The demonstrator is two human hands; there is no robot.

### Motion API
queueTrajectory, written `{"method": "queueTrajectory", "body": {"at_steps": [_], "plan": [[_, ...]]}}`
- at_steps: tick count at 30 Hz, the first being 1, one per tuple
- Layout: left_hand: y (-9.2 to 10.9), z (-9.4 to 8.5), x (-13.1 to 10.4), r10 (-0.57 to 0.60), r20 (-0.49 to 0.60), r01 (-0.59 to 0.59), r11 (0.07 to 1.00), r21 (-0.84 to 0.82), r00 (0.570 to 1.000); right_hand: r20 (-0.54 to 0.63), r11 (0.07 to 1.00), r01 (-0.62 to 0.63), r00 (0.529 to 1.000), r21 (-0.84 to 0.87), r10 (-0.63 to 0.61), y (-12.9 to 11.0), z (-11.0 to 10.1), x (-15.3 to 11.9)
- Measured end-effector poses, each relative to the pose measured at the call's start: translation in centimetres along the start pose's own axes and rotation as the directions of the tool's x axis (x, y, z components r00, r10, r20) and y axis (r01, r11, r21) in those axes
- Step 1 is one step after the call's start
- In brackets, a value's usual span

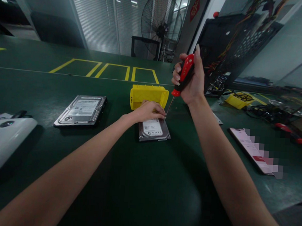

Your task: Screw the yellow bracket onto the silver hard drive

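Screwdriver (187,69) gripped by my right fingers (177,67) should bear straight down at hard drive (153,128)'s far edge; left fingers' (159,109) hold, I can't tell.

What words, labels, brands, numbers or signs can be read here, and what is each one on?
White device: dark characters, perhaps "8S", uncertain.
Red sign: one character, too blurred.
Center hard drive: printed label, too small.
Left hard drive: printed label, too small.
Yellow bin: dark mark, too small.
Screwdriver: handle marking, too blurred.
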State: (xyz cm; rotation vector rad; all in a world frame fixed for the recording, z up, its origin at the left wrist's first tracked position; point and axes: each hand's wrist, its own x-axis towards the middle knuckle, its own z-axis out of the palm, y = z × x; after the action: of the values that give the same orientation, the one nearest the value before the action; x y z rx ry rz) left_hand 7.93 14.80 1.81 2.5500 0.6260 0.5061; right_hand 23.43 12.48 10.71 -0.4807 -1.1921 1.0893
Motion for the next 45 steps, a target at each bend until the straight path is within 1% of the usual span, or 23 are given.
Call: {"method": "queueTrajectory", "body": {"at_steps": [5,9,16,22,26,31,33,38,43,45], "plan": [[0.6,0.0,0.3,-0.004,-0.015,0.005,1.000,0.024,1.000,-0.035,0.995,-0.035,0.999,-0.092,0.032,-0.1,0.1,0.1],[0.8,-0.1,0.4,-0.036,-0.016,0.037,0.999,0.029,0.999,-0.034,0.997,-0.006,0.999,-0.081,0.004,0.2,-0.2,0.4],[0.0,0.5,0.3,-0.033,0.002,0.033,0.999,0.011,0.999,-0.058,0.996,0.036,0.998,-0.080,-0.040,0.6,-0.5,0.5],[-0.2,0.8,0.0,-0.025,-0.015,0.025,1.000,0.002,1.000,-0.042,0.989,0.066,0.996,-0.136,-0.072,0.5,0.1,0.0],[0.1,0.8,-0.1,-0.022,-0.028,0.022,1.000,0.010,0.999,-0.075,0.982,0.066,0.994,-0.176,-0.080,0.5,0.6,-0.2],[0.3,0.8,-0.1,-0.019,-0.037,0.020,0.999,0.028,0.999,-0.136,0.972,0.017,0.989,-0.235,-0.050,0.7,0.8,-0.2],[0.4,0.8,0.0,-0.022,-0.038,0.023,0.999,0.030,0.999,-0.129,0.977,0.018,0.991,-0.214,-0.046,0.8,0.5,-0.1],[0.6,0.9,0.0,-0.037,-0.044,0.039,0.998,0.042,0.998,-0.037,0.993,0.051,0.998,-0.102,-0.056,1.2,-0.1,0.0],[0.6,1.0,-0.1,-0.033,-0.049,0.035,0.999,0.041,0.998,-0.079,0.986,0.047,0.995,-0.158,-0.060,1.2,0.1,0.2],[0.5,1.1,-0.1,-0.031,-0.053,0.033,0.999,0.033,0.998,-0.079,0.985,0.048,0.995,-0.166,-0.062,1.2,0.2,0.2]]}}
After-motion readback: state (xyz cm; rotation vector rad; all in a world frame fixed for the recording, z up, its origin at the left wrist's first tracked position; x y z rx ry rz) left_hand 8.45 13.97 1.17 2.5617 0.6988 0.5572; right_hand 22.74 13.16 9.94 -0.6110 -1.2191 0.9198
